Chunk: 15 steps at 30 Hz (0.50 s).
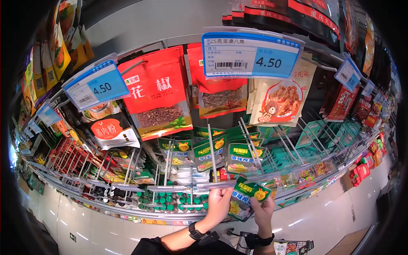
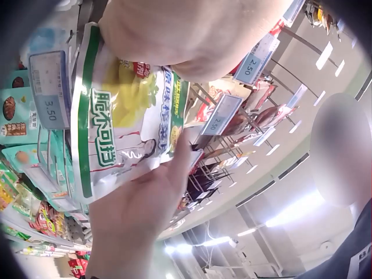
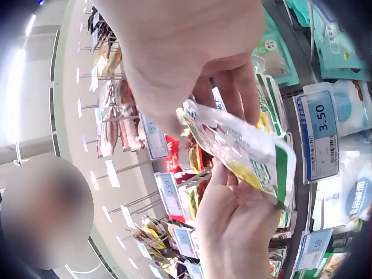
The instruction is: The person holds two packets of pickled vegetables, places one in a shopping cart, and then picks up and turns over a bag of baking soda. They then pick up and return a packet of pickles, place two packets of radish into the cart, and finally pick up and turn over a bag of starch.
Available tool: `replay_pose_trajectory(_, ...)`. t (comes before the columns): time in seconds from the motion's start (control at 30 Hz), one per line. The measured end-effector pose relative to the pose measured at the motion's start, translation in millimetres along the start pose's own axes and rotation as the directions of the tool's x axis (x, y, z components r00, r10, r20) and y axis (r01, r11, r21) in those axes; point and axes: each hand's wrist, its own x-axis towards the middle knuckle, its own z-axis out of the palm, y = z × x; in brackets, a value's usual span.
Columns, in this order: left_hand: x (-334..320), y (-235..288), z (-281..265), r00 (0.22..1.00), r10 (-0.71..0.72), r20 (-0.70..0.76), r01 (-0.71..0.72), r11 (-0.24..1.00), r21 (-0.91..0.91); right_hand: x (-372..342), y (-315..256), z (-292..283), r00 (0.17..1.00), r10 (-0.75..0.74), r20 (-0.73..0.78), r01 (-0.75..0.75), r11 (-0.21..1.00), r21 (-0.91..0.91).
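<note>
Both my hands are curled closed on a green-and-white food packet [image 1: 242,200], left [image 1: 220,207] and right [image 1: 264,211] pinching its opposite sides, just in front of the shelf rail [image 1: 204,185]. Behind it, matching packets [image 1: 209,154] hang among metal prongs. Above, a red bag [image 1: 158,91] shows dark reddish grains through its window; below me, a cart [image 1: 307,246] holds packages.

Shop | price tags [image 1: 254,57] | hanging food packets [image 1: 159,93] | wire hooks [image 1: 293,144] | shopping cart [image 1: 293,247]
</note>
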Motion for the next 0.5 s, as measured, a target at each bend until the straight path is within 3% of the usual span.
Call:
replay_pose_trajectory(0.03,-1.9,5.5,6.4,0.999,0.044,0.003,-0.044,0.999,-0.001,0.4,-3.3,2.1,0.992,0.098,-0.082,-0.083,0.981,0.174)
replay_pose_trajectory(0.13,-10.5,31.2,16.8,0.996,0.062,0.059,-0.070,0.987,0.144,13.0,-5.2,4.0,0.981,0.084,-0.174,-0.045,0.975,0.215)
replay_pose_trajectory(0.17,-12.9,46.0,22.9,0.946,0.295,0.131,-0.323,0.860,0.395,22.0,-4.0,10.3,0.969,0.016,-0.246,0.043,0.972,0.233)
replay_pose_trajectory(0.2,-14.7,53.3,26.4,0.838,0.481,0.258,-0.531,0.610,0.588,24.0,-3.7,9.0,0.969,0.017,-0.247,0.042,0.972,0.232)
replay_pose_trajectory(0.27,-22.6,43.7,28.0,0.795,0.512,0.325,-0.596,0.562,0.574,29.9,-4.3,3.6,0.956,0.055,-0.287,0.015,0.972,0.236)
replay_pose_trajectory(0.3,-25.2,42.5,28.4,0.746,0.539,0.390,-0.658,0.509,0.555,35.5,-4.8,8.7,0.944,-0.026,-0.330,0.104,0.970,0.221)
replay_pose_trajectory(0.4,-34.7,46.4,26.6,0.719,0.530,0.450,-0.692,0.484,0.535,35.4,-11.3,1.4,0.972,-0.028,-0.235,0.078,0.975,0.207)
replay_pose_trajectory(0.5,-38.2,50.7,26.0,0.722,0.524,0.453,-0.691,0.502,0.521,44.6,-19.0,8.2,0.967,-0.042,-0.252,0.088,0.981,0.175)
